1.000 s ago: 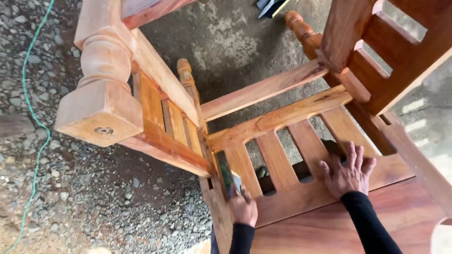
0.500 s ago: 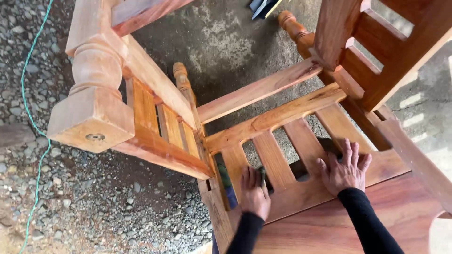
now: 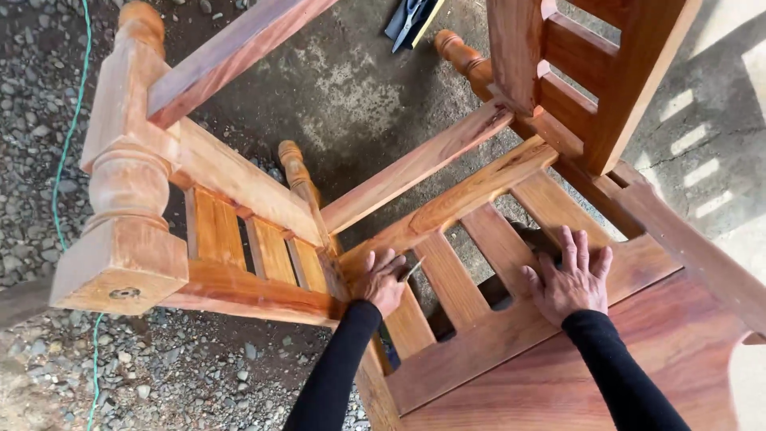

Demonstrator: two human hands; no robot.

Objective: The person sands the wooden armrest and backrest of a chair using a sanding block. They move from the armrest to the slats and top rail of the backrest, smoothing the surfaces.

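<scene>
A reddish-brown wooden chair (image 3: 479, 191) lies tipped over on the ground, its turned legs pointing toward me. My left hand (image 3: 381, 281) is closed around a small flat sanding piece (image 3: 412, 269) and presses it against the joint where the side rail meets the slats. My right hand (image 3: 568, 278) lies flat with fingers spread on a slat and the lower rail of the chair, holding nothing. Both arms wear black sleeves.
Gravel covers the ground at the left, where a thin green cord (image 3: 68, 152) runs. Bare concrete lies under the chair. A dark bundle with tools (image 3: 411, 17) sits at the top. The thick square-ended leg (image 3: 124, 255) juts out at the left.
My left hand has moved up along the side rail toward the joint. The view has shifted, with the chair appearing further right and lower. My right hand has stayed flat on the slats.
</scene>
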